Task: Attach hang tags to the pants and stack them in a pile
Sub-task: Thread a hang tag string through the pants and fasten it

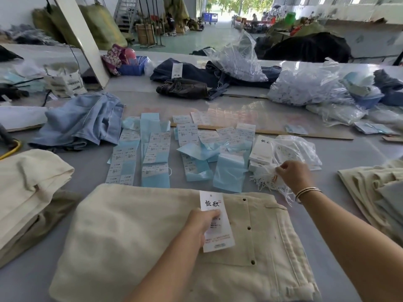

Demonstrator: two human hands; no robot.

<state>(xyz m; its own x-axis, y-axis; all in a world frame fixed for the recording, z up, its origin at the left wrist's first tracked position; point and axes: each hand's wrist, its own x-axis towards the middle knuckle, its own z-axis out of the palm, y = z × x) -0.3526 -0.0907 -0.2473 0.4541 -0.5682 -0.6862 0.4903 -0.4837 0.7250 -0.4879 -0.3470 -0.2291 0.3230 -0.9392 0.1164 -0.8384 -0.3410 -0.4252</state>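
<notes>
Left hand (199, 225) pinches white paper hang tag (216, 221) on cream folded pants (152, 236) | right hand (293, 173) grasps white string loops (268, 179), near right.

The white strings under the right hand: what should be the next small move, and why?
Probably pull one string free from the bundle of white strings and bring it to the hang tag. The right hand pinches into the bundle, while the left hand holds the tag, with no string on it, on the cream pants.
</notes>
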